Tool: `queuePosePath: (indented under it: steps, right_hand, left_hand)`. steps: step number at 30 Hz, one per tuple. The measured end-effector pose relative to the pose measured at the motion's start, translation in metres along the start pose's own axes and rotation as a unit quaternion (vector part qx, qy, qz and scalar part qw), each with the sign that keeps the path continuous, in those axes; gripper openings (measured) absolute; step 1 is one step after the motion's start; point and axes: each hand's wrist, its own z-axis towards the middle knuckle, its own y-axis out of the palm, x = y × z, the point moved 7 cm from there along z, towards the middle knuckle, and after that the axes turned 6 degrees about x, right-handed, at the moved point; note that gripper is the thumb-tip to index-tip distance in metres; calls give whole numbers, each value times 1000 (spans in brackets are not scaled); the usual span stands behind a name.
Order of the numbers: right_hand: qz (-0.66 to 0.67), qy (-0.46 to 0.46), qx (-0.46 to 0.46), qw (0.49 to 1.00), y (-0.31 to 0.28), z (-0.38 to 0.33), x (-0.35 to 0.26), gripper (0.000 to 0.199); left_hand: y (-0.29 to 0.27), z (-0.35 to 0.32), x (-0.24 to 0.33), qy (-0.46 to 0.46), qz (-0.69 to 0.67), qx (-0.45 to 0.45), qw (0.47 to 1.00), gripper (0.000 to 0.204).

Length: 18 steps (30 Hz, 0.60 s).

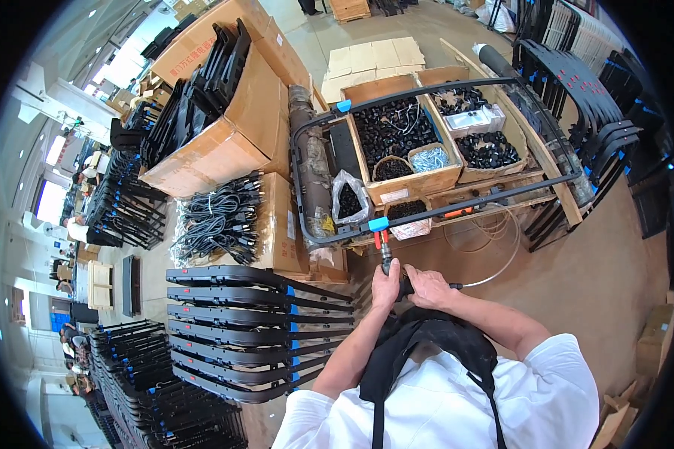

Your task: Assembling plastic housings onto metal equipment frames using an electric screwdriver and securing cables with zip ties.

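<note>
Black hand tool (386,257) with red parts at its tip, aimed at the blue clip (379,224) on a dark frame (427,90); hard to tell at this size whether touching it. Gripped by the left hand (386,284) round its body and by the right hand (430,288) at its rear, near a pale hose (487,282). Within the frame's outline, open bins (419,184) of small black parts and silvery screws (429,159). Leftward, stacked black frames (232,337), bundled cables (217,221), a large cardboard box (232,142).

Wide downward head-height view
</note>
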Motion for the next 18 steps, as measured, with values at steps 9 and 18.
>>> queuePosePath:
  steps: [9,18]
  right_hand:
    - [-4,3,6,1000,-10,8,-2,90]
    - [-2,-22,31,999,-1,12,-5,55]
  left_hand:
    - [-1,13,-1,17,47,19,999,51]
    - [1,19,1,23,36,17,999,59]
